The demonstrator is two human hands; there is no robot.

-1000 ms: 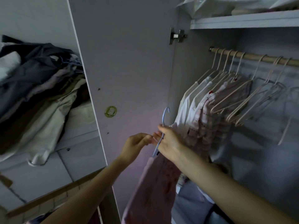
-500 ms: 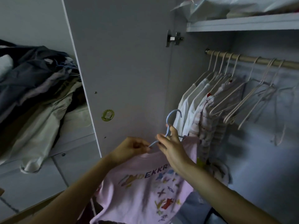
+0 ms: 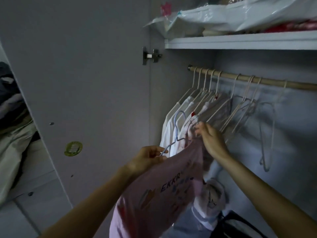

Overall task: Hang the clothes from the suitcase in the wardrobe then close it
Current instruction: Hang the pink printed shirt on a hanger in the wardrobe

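A pink printed T-shirt (image 3: 154, 194) hangs on a light blue hanger (image 3: 176, 127) in front of the open wardrobe. My left hand (image 3: 147, 158) pinches the hanger's left arm and the shirt's shoulder. My right hand (image 3: 211, 140) grips the shirt's other shoulder, raised toward the hung clothes. The hanger's hook points up, well below the wooden rail (image 3: 257, 79). Several white and patterned garments (image 3: 188, 121) hang at the rail's left end.
The wardrobe door (image 3: 82, 83) stands open on the left, with a hinge (image 3: 151, 55) at its edge. Several bare hangers (image 3: 248, 110) hang further right. A shelf (image 3: 240, 42) above holds plastic bags. Heaped clothes (image 3: 12, 131) lie far left. Bundled items (image 3: 212, 200) sit on the wardrobe floor.
Both hands have lifted the shirt and hanger up and rightward toward the hung clothes. My right hand shifted from the hanger's neck to the shirt's right shoulder. The view has tilted upward.
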